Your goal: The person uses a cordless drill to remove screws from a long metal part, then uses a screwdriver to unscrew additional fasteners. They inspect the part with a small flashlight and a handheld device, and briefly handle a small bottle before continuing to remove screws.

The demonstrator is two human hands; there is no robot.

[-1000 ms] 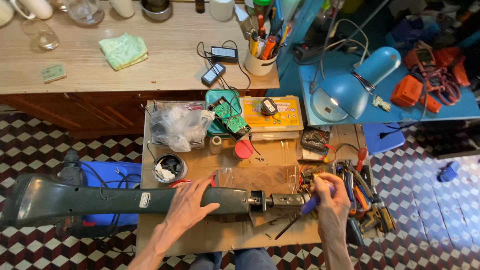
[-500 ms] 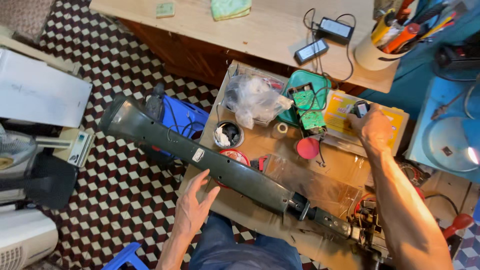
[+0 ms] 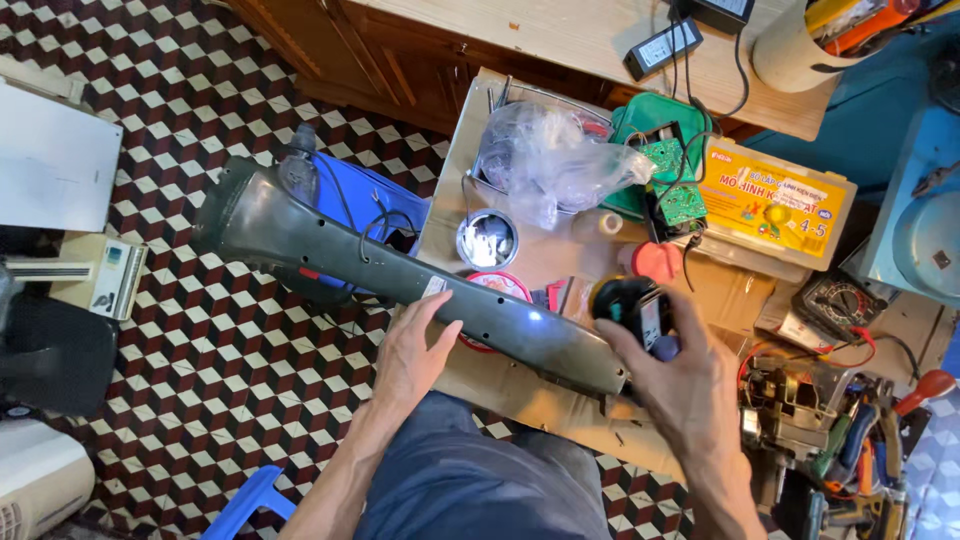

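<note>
The long dark-green housing (image 3: 400, 275) lies across the small table (image 3: 520, 385), its axis running up-left from the right hand (image 3: 670, 375). That hand clasps a round black part (image 3: 625, 305) at the housing's near end. The left hand (image 3: 410, 355) presses flat, fingers spread, on its middle. A small round tin (image 3: 487, 238) sits just beyond.

Our long grey casing and our small round black part

We see the long dark grey casing (image 3: 400, 275) lying slanted, its wide end out over the floor and its thin end on the bench (image 3: 470, 150). It is dusty, with a small white sticker and a few little holes. We hold the round black part (image 3: 628, 306) just above the casing's thin end. It has a yellow rim.
</note>
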